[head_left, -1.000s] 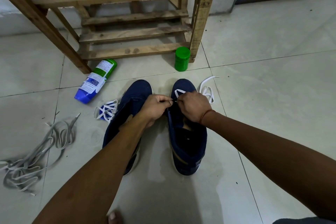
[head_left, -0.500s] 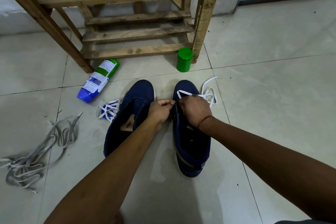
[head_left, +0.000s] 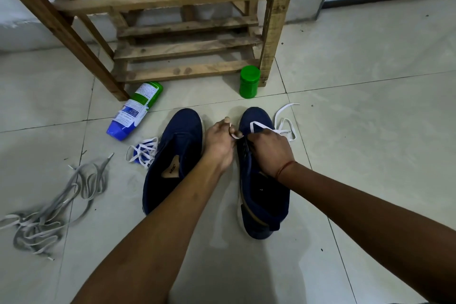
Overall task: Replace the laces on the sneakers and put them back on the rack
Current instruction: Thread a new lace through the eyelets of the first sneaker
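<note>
Two navy sneakers stand side by side on the tiled floor, toes toward the rack. The left sneaker [head_left: 172,155] has no lace. A white lace [head_left: 283,123] runs across the toe end of the right sneaker [head_left: 264,205] and trails off to its right. My left hand [head_left: 219,143] pinches one end of that lace between the two shoes. My right hand [head_left: 269,153] rests on the right sneaker's tongue area and grips the lace. The wooden rack [head_left: 172,32] stands just behind.
A bundled white lace [head_left: 143,153] lies left of the left sneaker. A pile of grey laces [head_left: 49,212] sprawls at the far left. A blue and green bottle [head_left: 135,111] lies on its side near the rack's leg. A green jar [head_left: 249,85] stands at the rack's right post.
My left hand has drawn the lace end up and to the left, away from the right sneaker's eyelets. The right hand has stayed on the shoe.
</note>
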